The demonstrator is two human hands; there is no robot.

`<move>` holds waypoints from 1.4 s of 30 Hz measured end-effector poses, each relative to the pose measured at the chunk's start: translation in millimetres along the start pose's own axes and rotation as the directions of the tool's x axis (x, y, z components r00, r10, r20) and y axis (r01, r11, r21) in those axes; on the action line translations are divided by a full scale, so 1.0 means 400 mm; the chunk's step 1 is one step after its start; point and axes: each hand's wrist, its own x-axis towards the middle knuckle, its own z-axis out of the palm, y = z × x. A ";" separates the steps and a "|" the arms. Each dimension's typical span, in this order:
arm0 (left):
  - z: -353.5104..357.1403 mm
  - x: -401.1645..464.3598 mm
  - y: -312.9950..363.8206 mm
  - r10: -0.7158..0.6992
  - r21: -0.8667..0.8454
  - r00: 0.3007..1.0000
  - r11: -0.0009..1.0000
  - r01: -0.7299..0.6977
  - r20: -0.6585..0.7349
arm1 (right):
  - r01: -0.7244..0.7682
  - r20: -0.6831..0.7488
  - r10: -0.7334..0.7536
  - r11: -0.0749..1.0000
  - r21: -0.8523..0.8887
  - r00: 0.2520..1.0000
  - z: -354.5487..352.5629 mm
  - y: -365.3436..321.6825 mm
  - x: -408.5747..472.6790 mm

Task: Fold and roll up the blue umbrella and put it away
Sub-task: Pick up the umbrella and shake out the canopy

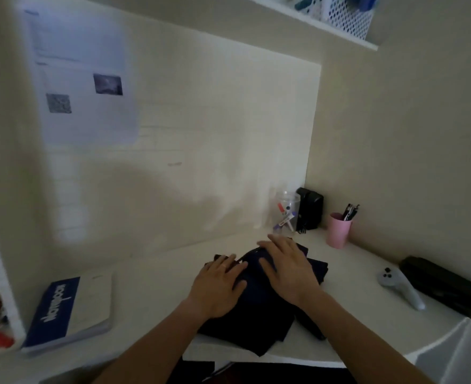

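Both hands lie flat on the dark navy-blue fabric umbrella [256, 314], which is spread in loose folds on the white desk [151, 289] near its front edge. The left hand [219, 286] rests palm down on the left part of the cloth, fingers straight and slightly spread, their tips reaching toward the far edge of the bundle. The right hand [287, 268] sits just beside it and a little farther forward, also palm down with fingers stretched out and apart — nothing is pinched or curled around, the cloth is only pressed under the palms. The thumbs point toward each other with a narrow strip of dark fabric between them.

Beyond the right hand's fingertips stand a clear plastic jar holding markers [285, 213] and a black boxy object [310, 207] against the wall. Further right of that hand is a pink plastic cup with pens [339, 230], then a grey handheld controller [400, 288] and a long black case [444, 286] lying near the desk's right edge. Well to the left of the left hand lies a blue-and-white notebook [68, 309] — its printed lettering faces away.
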 end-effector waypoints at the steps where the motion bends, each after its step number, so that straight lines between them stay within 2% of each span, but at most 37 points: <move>1: 0.030 0.005 -0.022 -0.030 0.011 0.997 1.000 0.029 0.075 | -0.042 0.133 0.049 0.997 -0.058 0.990 0.039 0.016 0.008; 2: 0.064 0.005 -0.048 -0.072 0.015 0.988 0.997 0.071 0.136 | -0.110 0.264 0.137 0.987 -0.114 0.955 0.077 0.041 0.013; 4: 0.126 -0.004 -0.097 -0.145 -0.008 0.963 0.989 0.151 0.227 | -0.280 0.486 0.327 0.945 -0.168 0.811 0.139 0.098 0.010; 6: 0.174 -0.016 -0.125 -0.179 -0.026 0.955 0.981 0.190 0.235 | -0.433 0.609 0.416 0.892 -0.129 0.675 0.183 0.140 -0.001; 7: 0.192 -0.021 -0.131 -0.179 -0.032 0.959 0.981 0.190 0.219 | -0.477 0.619 0.436 0.872 -0.111 0.653 0.200 0.152 -0.007; 10: 0.225 -0.017 -0.137 -0.158 -0.035 0.973 0.986 0.166 0.166 | -0.504 0.581 0.480 0.853 -0.134 0.657 0.228 0.161 -0.008; 15: 0.210 0.043 -0.146 -0.151 0.144 0.986 0.980 0.140 0.072 | -0.551 0.515 0.556 0.815 -0.181 0.652 0.244 0.105 0.005; 17: 0.173 0.079 -0.107 -0.152 0.096 0.988 0.984 0.147 0.041 | -0.589 0.427 0.606 0.786 -0.189 0.671 0.247 0.069 0.008; 19: 0.147 0.100 -0.060 -0.119 -0.050 0.992 0.992 0.116 -0.043 | -0.664 0.343 0.669 0.732 -0.153 0.659 0.249 0.032 0.009; 20: 0.142 0.105 -0.038 -0.085 -0.117 0.992 0.990 0.074 -0.089 | -0.715 0.326 0.699 0.693 -0.091 0.636 0.251 0.018 0.012; 22: 0.149 0.095 0.003 -0.019 -0.133 0.991 0.991 0.002 -0.132 | -0.800 0.354 0.731 0.593 0.091 0.583 0.257 0.006 0.014; 24: 0.164 0.068 0.012 0.013 -0.109 1.000 0.994 -0.013 0.001 | -0.824 0.400 0.726 0.438 0.358 0.560 0.256 0.023 0.011; 25: 0.173 0.059 0.003 0.003 -0.102 0.998 0.995 0.003 0.062 | -0.802 0.398 0.718 0.385 0.457 0.571 0.245 0.040 0.006; 26: 0.183 0.054 -0.014 -0.003 -0.091 0.996 0.996 0.011 0.085 | -0.765 0.367 0.699 0.412 0.495 0.614 0.232 0.063 -0.001; 27: 0.186 0.051 -0.033 -0.004 -0.050 0.997 0.999 0.008 0.080 | -0.726 0.331 0.660 0.511 0.460 0.674 0.217 0.091 -0.007; 29: 0.180 0.055 -0.051 -0.011 0.089 1.000 0.996 0.009 0.022 | -0.584 0.296 0.511 0.767 0.266 0.807 0.187 0.152 -0.010; 30: 0.173 0.062 -0.051 -0.021 0.117 0.998 0.993 0.027 -0.053 | -0.481 0.323 0.415 0.863 0.157 0.850 0.177 0.178 -0.006; 32: 0.148 0.067 -0.017 -0.058 0.100 0.973 0.992 0.082 -0.222 | -0.311 0.423 0.276 0.950 0.015 0.863 0.169 0.217 0.009; 33: 0.124 0.061 0.016 -0.091 0.077 0.963 0.990 0.114 -0.253 | -0.257 0.466 0.242 0.966 -0.034 0.851 0.168 0.230 0.015; 34: 0.104 0.056 0.055 -0.138 0.063 0.965 0.986 0.156 -0.223 | -0.215 0.476 0.223 0.974 -0.072 0.851 0.166 0.239 0.021; 36: 0.087 0.035 0.121 -0.277 0.084 0.961 0.957 0.276 -0.008 | -0.213 0.410 0.235 0.972 -0.098 0.881 0.152 0.248 0.030; 38: 0.107 0.021 0.153 -0.361 0.083 0.910 0.932 0.352 0.205 | -0.212 0.345 0.221 0.975 -0.064 0.912 0.131 0.251 0.042; 40: 0.122 0.024 0.157 -0.369 -0.061 0.891 0.916 0.397 0.264 | -0.163 0.319 0.165 0.986 -0.032 0.933 0.105 0.251 0.056; 42: 0.123 0.038 0.133 -0.402 -0.301 0.869 0.824 0.480 0.287 | -0.154 0.255 0.152 0.988 -0.010 0.955 0.070 0.247 0.080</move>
